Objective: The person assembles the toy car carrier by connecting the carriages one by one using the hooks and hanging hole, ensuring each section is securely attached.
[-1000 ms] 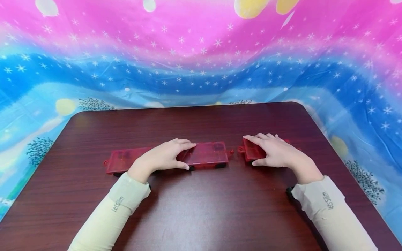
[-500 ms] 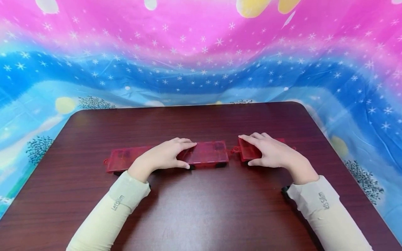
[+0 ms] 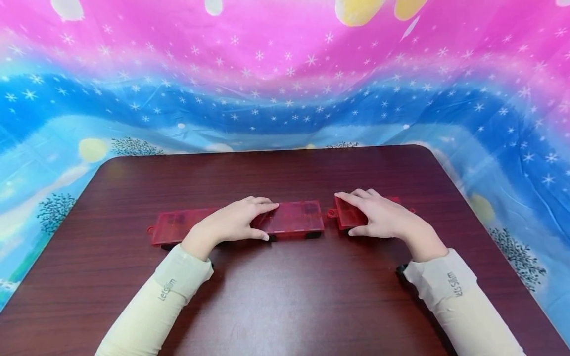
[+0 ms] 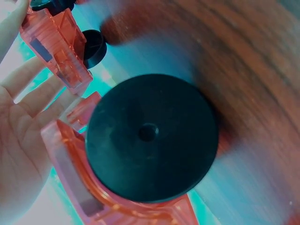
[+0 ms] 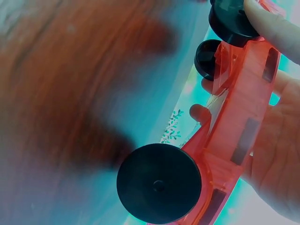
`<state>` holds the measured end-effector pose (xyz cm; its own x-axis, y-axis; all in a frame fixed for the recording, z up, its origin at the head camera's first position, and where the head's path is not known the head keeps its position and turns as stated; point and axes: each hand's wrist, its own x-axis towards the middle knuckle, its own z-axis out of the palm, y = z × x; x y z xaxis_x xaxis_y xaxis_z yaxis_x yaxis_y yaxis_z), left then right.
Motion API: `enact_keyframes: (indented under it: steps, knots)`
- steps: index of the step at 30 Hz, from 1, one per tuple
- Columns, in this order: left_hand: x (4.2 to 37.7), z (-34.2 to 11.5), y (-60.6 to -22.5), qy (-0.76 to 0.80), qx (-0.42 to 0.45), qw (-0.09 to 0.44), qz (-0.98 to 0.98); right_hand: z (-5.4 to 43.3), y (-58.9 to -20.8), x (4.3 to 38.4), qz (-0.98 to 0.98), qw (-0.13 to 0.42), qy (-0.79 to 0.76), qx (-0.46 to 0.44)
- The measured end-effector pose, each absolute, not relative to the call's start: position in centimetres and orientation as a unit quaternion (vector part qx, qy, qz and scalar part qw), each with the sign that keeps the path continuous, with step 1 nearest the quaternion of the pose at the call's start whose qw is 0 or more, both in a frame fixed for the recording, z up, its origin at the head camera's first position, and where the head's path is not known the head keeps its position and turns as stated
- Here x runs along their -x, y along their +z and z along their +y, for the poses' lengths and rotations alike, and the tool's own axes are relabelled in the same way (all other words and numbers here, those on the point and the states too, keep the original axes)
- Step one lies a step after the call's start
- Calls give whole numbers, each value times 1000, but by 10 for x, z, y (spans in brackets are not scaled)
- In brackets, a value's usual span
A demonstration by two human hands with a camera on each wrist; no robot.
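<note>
Two red see-through toy car bases with black wheels, a left one and a middle one, stand end to end on the table. My left hand arches over where they meet, its thumb and fingers gripping the middle base; their joint is hidden. A third red base, on the right, is held by my right hand, thumb on the near side and fingers on the far side. Its ring overlaps the middle base's right-end hook. Black wheels fill the left wrist view's centre; the right wrist view shows the right base's wheel.
The dark wooden table has rounded far corners. Behind and beside it hangs a pink and blue cloth with snowflakes. Another small ring juts from the left base's far left end.
My right hand has slid the right base leftward, bringing its ring from a gap away up to the middle base's hook. The left hand and the other two bases have stayed in place.
</note>
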<state>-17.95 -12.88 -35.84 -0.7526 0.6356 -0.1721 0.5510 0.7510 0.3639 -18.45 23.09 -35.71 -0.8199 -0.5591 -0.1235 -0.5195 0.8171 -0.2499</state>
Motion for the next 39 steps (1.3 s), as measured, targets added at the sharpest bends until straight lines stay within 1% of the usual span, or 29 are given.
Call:
enact_keyframes:
  steps: [26,35,39]
  knots:
    - [179,-128,-357,148,-325,145,923,231,-359,186,951,120,-102,268]
    - [176,-131,-358,151,-325,147,922,231,-352,182,948,122,-134,263]
    - [174,-136,-355,158,-328,139,921,227,-350,182,943,119,-154,270]
